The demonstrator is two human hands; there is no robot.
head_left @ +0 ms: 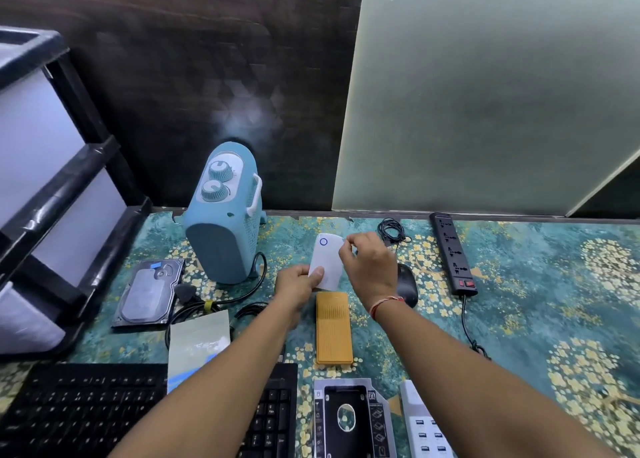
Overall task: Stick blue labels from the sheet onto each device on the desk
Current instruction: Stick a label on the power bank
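The fingers (317, 274) of the left hand (298, 286) pinch the lower left corner of a white device (325, 261), thumb on its face, and hold it tilted above the counter (519, 301). The fingers (348, 246) of the right hand (369, 267) are pressed together at the device's upper right edge, at about 2 o'clock from its centre. Whether a blue label sits between them cannot be told; none is visible on the device, whose face shows only a blue ring near the top.

Step in hand, by judgement: applying a label to the white device. The next move calls for pressing the label flat on the face while the left hand keeps the device steady, then setting it down.

The label sheet (199, 348) lies on the counter at 7 o'clock from the left hand, near it, partly over the keyboard (86, 412) and partly hidden by the left forearm; blue shows at its lower edge.

A hard drive (149, 293) at 9 o'clock already carries a blue label. No label is visible on the yellow power bank (333, 329), just beside the hands at 6 o'clock, the mouse (408, 286) at 3 o'clock, the power strip (453, 255) farther right, or the blue heater (225, 215) at 10 o'clock.
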